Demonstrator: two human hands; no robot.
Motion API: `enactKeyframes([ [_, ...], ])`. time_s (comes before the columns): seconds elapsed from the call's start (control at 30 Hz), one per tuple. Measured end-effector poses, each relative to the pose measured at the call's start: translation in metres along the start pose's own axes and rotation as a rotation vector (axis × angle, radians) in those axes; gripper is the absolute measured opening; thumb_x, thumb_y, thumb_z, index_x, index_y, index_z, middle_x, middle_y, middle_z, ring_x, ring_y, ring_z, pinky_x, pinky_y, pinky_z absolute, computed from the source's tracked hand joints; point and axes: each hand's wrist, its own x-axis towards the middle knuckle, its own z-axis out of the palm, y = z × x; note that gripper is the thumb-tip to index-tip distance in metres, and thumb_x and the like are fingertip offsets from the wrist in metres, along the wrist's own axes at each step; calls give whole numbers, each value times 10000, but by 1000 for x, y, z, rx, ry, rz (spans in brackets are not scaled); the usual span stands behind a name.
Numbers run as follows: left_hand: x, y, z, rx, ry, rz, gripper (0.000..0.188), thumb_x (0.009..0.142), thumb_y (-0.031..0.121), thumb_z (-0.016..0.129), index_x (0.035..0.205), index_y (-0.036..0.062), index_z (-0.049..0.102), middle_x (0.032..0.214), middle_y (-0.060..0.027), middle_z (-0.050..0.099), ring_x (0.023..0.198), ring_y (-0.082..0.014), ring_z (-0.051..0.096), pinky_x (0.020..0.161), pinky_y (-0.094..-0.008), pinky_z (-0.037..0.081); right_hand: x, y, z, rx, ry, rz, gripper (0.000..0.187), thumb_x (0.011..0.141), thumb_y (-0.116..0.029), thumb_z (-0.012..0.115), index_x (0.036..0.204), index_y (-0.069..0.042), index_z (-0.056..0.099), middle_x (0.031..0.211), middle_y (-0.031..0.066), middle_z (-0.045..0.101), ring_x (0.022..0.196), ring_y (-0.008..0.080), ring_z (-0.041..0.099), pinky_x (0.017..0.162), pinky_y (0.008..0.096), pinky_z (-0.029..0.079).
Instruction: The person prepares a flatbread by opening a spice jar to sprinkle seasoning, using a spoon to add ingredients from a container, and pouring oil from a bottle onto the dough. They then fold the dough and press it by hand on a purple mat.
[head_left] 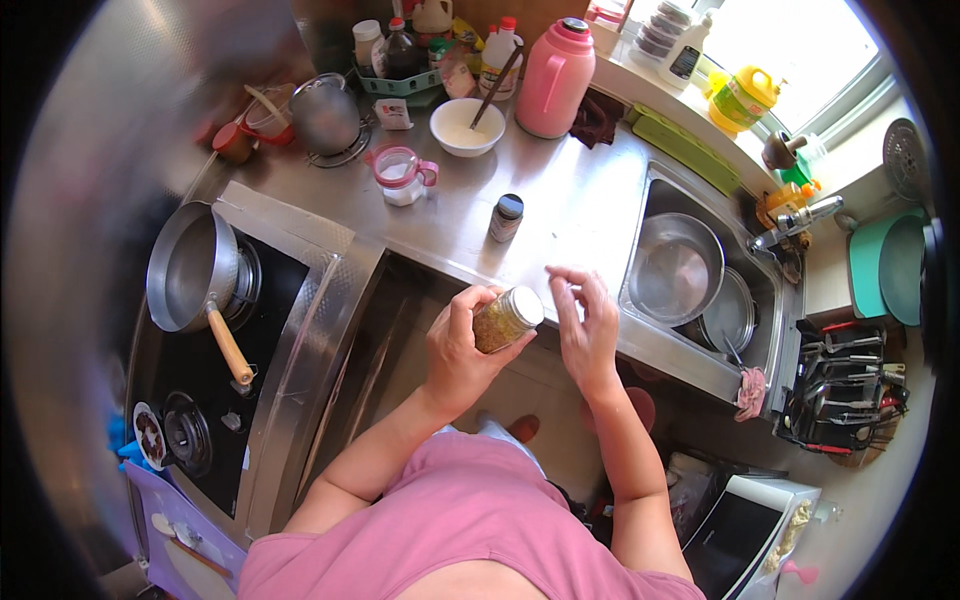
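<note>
My left hand (462, 345) is wrapped round a small glass jar (500, 322) with a white top and yellowish-brown contents. The jar is tilted, its top toward my right hand. Just right of it, apart from the jar, my right hand (585, 325) is raised with loosely bent fingers spread and nothing visible in them. On the steel counter beyond stands a small dark-capped bottle (506, 218). Farther back are a pink-lidded jar (400, 178) of white contents and a white bowl (466, 140) with pale liquid, a dark-handled utensil (497, 85) leaning in it.
At left, a pan (190, 268) with a wooden handle rests on the black stove (262, 345). A pink thermos jug (555, 80) stands at the back. The sink (655, 190) at right holds a metal basin (676, 265). A utensil rack (845, 390) is farther right.
</note>
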Motion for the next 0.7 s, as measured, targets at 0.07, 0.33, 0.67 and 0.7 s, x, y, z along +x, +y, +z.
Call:
enactKeyframes([
  [0.07, 3, 2, 2, 62, -34, 85, 621, 654, 166, 871, 1126, 79, 476, 1030, -100, 660, 893, -300, 649, 754, -396, 507, -10, -28, -14, 37, -74, -132, 225, 904, -55, 606, 1121, -17, 653, 1089, 152, 637, 904, 187, 628, 784, 301, 499],
  [0.33, 9, 10, 3, -22, -315, 326, 659, 643, 194, 859, 1156, 79, 462, 1091, -67, 655, 975, -281, 621, 881, -420, 445, 4, -53, -84, -185, -510, -178, 165, 881, -101, 651, 1015, -27, 713, 965, 136, 693, 888, 275, 676, 788, 355, 527],
  [0.67, 10, 26, 9, -29, -770, 408, 902, 686, 232, 837, 1397, 56, 310, 1081, -40, 666, 1030, -254, 624, 1030, -464, 330, 8, -71, -108, -647, -1009, -144, 165, 888, -168, 592, 887, -34, 689, 760, 152, 660, 708, 341, 645, 679, 412, 519],
  [0.7, 8, 27, 10, -24, -786, 401, 918, 680, 227, 840, 1407, 58, 304, 1080, -41, 668, 1032, -255, 624, 1034, -467, 329, 5, -72, -107, -692, -1039, -149, 157, 888, -162, 585, 871, -35, 676, 739, 150, 652, 697, 339, 646, 668, 416, 519],
])
